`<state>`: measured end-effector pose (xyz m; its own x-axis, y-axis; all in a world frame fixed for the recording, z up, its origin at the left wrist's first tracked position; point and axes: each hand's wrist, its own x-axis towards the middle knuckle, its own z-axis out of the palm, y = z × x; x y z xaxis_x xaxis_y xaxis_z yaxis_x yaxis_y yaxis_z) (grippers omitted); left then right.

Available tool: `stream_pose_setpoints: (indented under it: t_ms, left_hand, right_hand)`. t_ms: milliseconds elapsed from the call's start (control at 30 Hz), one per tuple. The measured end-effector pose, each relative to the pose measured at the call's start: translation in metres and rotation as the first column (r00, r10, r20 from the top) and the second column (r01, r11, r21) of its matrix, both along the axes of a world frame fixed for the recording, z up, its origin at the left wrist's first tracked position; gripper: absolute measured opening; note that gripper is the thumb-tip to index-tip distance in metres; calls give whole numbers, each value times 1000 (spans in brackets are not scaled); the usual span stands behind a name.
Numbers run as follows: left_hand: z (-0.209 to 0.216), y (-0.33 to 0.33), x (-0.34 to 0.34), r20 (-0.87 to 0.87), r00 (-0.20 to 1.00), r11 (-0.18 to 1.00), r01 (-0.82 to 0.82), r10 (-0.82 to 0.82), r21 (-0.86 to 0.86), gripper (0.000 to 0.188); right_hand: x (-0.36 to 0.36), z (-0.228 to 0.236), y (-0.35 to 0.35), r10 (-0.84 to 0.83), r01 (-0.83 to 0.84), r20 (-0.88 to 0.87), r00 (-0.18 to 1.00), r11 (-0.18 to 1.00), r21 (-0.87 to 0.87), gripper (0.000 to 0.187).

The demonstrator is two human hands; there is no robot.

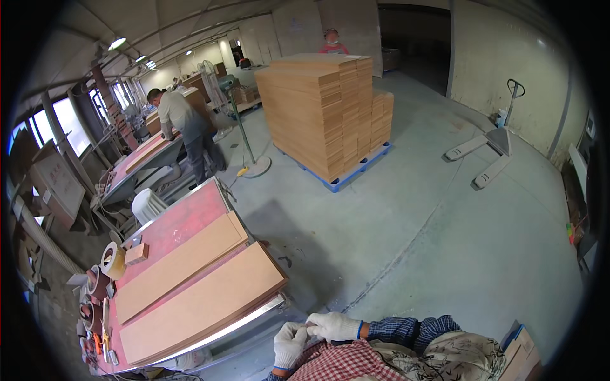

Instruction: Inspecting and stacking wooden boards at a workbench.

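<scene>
Both hands wear white knit gloves and meet in front of my body, right of the table's near corner. My left hand (pixel 290 345) is closed, its fingers bent and pressed together. My right hand (pixel 335 327) reaches across to it with its fingertips pinched against the left ones. Whatever may lie between them is too small to make out. Nearest to the hands is a stack of long brown boards (pixel 203 305) on the pink-topped table (pixel 184 206). A second brown board stack (pixel 181 267) lies alongside it, farther off.
Tape roll (pixel 113 260), wooden block (pixel 136 254) and hand tools (pixel 107 346) line the table's left edge. Ahead, tall board stacks (pixel 298 114) stand on a blue pallet (pixel 337 184). A pallet jack (pixel 499 143) is at right. One person (pixel 181 120) bends over another table; another (pixel 333 46) stands behind the stacks.
</scene>
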<state>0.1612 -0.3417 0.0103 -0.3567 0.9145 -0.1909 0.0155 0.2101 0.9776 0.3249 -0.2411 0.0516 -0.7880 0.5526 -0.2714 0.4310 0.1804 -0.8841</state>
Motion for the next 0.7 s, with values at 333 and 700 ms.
stream_pose_setpoints:
  t_ms: [333, 700]
  left_hand:
    - [3, 0, 3, -1, 999, 999, -44, 44, -5, 10]
    - [17, 0, 2, 230, 972, 997, -21, 39, -79, 18]
  right_hand:
    - [-4, 5, 0, 2, -2, -5, 1000, 1000, -27, 32]
    - [-1, -1, 11, -26, 25, 52, 998, 999, 27, 32]
